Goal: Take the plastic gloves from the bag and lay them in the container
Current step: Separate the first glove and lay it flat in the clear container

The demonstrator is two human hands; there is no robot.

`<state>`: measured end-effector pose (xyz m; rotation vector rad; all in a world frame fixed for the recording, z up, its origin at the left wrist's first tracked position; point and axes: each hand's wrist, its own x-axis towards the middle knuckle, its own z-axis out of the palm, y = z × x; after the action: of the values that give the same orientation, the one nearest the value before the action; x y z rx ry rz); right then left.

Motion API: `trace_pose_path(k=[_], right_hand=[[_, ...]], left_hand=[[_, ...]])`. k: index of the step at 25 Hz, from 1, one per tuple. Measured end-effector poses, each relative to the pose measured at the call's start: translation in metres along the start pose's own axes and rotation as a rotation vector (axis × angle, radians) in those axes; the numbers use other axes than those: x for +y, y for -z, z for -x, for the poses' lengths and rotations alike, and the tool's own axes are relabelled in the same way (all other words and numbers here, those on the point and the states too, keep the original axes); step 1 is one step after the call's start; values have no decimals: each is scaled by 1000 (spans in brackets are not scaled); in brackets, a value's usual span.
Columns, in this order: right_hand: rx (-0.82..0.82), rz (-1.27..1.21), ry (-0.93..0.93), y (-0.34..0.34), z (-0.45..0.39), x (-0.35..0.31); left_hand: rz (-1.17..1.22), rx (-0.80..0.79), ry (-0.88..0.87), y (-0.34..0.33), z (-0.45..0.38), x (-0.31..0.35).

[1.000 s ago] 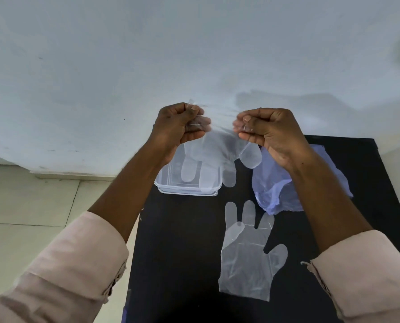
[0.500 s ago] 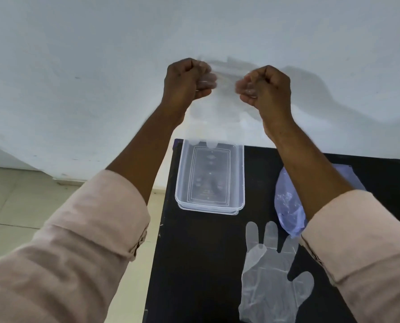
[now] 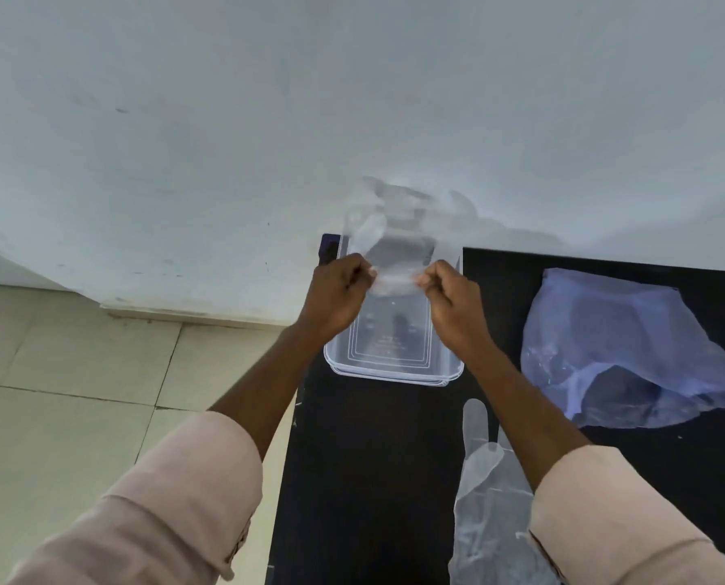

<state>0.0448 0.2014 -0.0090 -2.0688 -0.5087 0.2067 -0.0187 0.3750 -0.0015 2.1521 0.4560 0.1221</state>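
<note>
Both hands hold one clear plastic glove (image 3: 394, 242) by its cuff over the clear rectangular container (image 3: 394, 375). My left hand (image 3: 337, 299) pinches the cuff's left side, my right hand (image 3: 453, 308) its right side. The glove's fingers point away from me, over the container's far end and against the wall, blurred. A second clear glove (image 3: 485, 500) lies flat on the black table (image 3: 373, 479) near me, partly under my right forearm. The pale blue plastic bag (image 3: 618, 352) lies crumpled to the right.
A white wall rises directly behind the table. Left of the table's edge is a tiled floor (image 3: 65, 394). Pink sleeves cover both forearms low in view.
My hands came down from up against the wall to just above the container, carrying the glove. Its fingers now swing away from me instead of hanging below my hands.
</note>
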Motion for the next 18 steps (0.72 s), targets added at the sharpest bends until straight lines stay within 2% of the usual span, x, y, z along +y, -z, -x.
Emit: trace_pose_path(k=[4,7,13,15,18], right_hand=[[-157,269,-22,-12,2,2],[-354,513,-68,-14,3,-7],[-867,916,-113,-3,12,-29],[-876,978,-84,0,14,-35],[-775,1040,-13,-5,12,-34]], left_hand=[[-345,-119,-114,-13,0,-1],[-598,-299,-78,-20,5,7],[-991,-825,-98,-23,16,13],[-1066,-866,-139,-23,15,11],[-1222,-813,-285,-20,13,4]])
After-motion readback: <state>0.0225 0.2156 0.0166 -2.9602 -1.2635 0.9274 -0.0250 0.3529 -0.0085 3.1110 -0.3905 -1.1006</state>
